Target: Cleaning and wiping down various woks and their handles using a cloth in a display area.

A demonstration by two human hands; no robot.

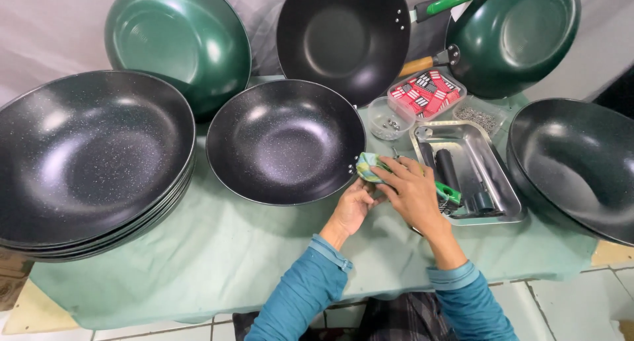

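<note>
Hands: left hand (pixel 355 205) and right hand (pixel 413 194) both pinch a cloth (pixel 370 166) at the pan (pixel 285 140) rim.
Risk: the pan may slide — nothing braces it.

Both arms wear long teal sleeves with a slightly ribbed knit look, and each sleeve ends at the wrist in a paler blue-grey cuff band. The left hand (pixel 355 205) and right hand (pixel 413 194) are bare, without gloves, rings or a watch. At the bottom edge, dark checked fabric covers the lap.
</note>
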